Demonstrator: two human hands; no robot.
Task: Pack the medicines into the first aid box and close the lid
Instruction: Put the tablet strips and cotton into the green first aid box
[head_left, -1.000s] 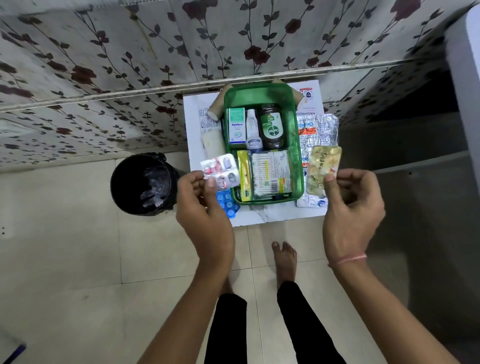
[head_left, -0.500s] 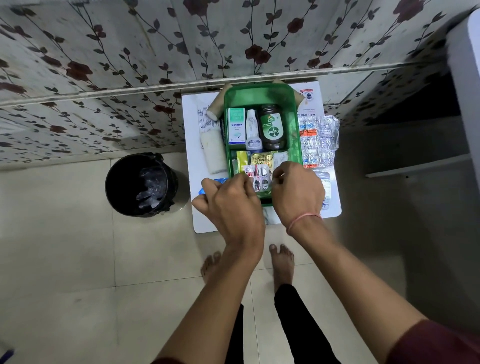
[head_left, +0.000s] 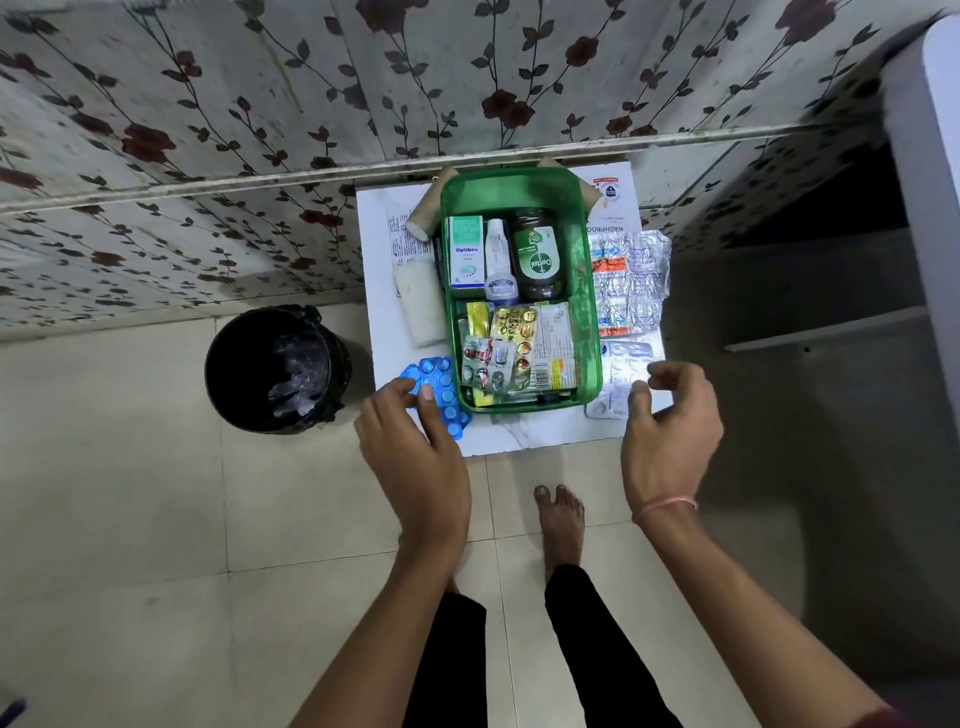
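The open green first aid box (head_left: 590, 291) stands on a small white table (head_left: 524, 436). It holds an Optibex carton (head_left: 466, 252), a small white bottle (head_left: 500, 265), a brown Dettol bottle (head_left: 537, 254), a flat printed packet (head_left: 555, 353) and, on top, a gold strip (head_left: 513, 322) and a red-and-clear blister strip (head_left: 487, 361). My left hand (head_left: 415, 457) pinches the near end of a blue blister strip (head_left: 440, 382) that lies left of the box. My right hand (head_left: 670, 431) hovers open, thumb at a white strip (head_left: 621, 379) right of the box. No lid is visible.
Silver and orange blister strips (head_left: 628, 280) lie right of the box; a bandage roll (head_left: 423, 218) and white gauze (head_left: 415, 306) lie to its left. A black bin (head_left: 275, 369) stands on the floor to the left. My bare foot (head_left: 558, 519) is below the table; a floral wall is behind.
Both hands have left the two strips inside the box and moved apart. The left went to the blue strip, the right to the white strip.
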